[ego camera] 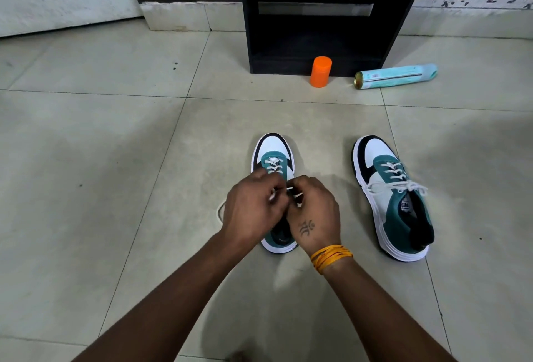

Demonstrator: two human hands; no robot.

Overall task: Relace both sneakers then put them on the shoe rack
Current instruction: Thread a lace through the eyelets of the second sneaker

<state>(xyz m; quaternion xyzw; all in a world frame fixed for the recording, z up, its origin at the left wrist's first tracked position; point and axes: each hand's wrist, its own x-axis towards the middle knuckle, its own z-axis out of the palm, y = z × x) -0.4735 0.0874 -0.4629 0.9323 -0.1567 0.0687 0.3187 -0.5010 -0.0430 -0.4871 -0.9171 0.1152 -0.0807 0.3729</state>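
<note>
Two white, teal and black sneakers stand on the tiled floor, toes pointing away from me. Over the left sneaker [273,150] my left hand [253,211] and my right hand [314,214] meet, each pinching a strand of its white lace [292,190]. Crossed lacing shows on its lower eyelets; my hands hide the tongue and upper eyelets. A loop of that lace lies on the floor left of my left hand. The right sneaker [392,197] stands apart to the right, laced, with a bow tied across its tongue. The black shoe rack [320,15] stands against the far wall.
An orange cylinder [320,71] stands upright in front of the rack's base. A pale blue spray can [396,76] lies on its side to its right. A white door is at the far left, a floral-papered wall at the far right.
</note>
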